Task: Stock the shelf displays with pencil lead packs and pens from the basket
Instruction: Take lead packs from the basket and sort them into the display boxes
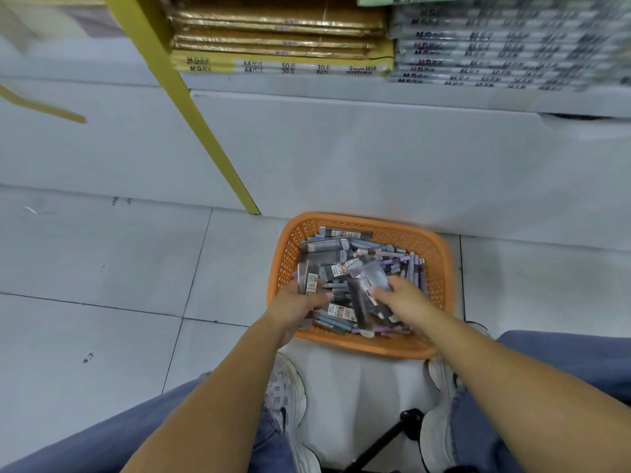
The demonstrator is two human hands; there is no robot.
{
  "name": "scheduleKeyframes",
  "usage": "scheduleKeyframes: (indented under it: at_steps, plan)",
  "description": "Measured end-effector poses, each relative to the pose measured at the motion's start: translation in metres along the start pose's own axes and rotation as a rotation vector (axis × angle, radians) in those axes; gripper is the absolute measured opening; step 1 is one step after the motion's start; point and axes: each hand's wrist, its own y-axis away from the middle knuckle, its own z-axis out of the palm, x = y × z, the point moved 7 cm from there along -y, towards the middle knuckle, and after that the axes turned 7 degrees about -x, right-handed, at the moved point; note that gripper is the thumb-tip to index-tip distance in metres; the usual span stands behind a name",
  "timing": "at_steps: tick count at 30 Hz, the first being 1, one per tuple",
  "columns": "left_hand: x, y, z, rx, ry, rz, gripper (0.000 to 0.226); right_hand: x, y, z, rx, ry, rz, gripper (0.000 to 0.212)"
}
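An orange plastic basket (440,268) sits on the floor between my feet, filled with several dark pencil lead packs (327,247) and pastel pens (397,257). Both my hands are inside it. My left hand (297,302) grips a bunch of lead packs (309,278) at the basket's left side. My right hand (399,295) holds a few clear-wrapped packs (370,281) near the middle, thumb on top.
A white shelf base (341,148) rises just behind the basket, with a yellow upright post (191,107) at its left. Stacked paper pads (283,46) and wrapped notebooks (495,49) lie on the lowest shelf. My knees, white shoes and a black stand (392,435) are below.
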Motion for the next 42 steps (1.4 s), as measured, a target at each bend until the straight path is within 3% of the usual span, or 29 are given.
scheduleKeyframes:
  at_steps: [8,11,14,20,26,29,33,37,42]
  plan:
    - [0.064,0.037,0.039,-0.046,0.153,0.242,0.028,-0.076,0.041,-0.008,-0.100,-0.627,-0.163,0.025]
    - [0.100,0.064,0.044,-0.065,0.183,0.345,0.026,-0.116,0.068,-0.013,-0.151,-0.689,-0.301,0.027]
    - [0.135,0.094,0.054,-0.100,0.196,0.395,0.038,-0.157,0.104,-0.027,-0.110,-0.611,-0.446,0.026]
    - [0.222,0.175,0.069,-0.175,0.220,0.608,0.044,-0.248,0.188,-0.079,0.208,-0.368,-0.743,0.017]
    - [0.298,0.239,0.071,-0.143,0.095,0.830,0.046,-0.323,0.259,-0.116,0.289,-0.086,-0.949,0.007]
    - [0.325,0.259,0.073,-0.128,0.097,0.929,0.037,-0.347,0.284,-0.132,0.351,0.094,-1.002,0.009]
    - [0.341,0.258,0.069,-0.024,0.175,0.953,0.015,-0.356,0.292,-0.147,0.273,0.023,-1.037,0.005]
    - [0.353,0.259,0.066,-0.065,0.278,0.998,0.019,-0.359,0.290,-0.153,0.381,0.166,-1.060,0.019]
    - [0.359,0.262,0.059,-0.039,0.209,0.969,0.023,-0.358,0.285,-0.149,0.284,0.246,-1.017,0.033]
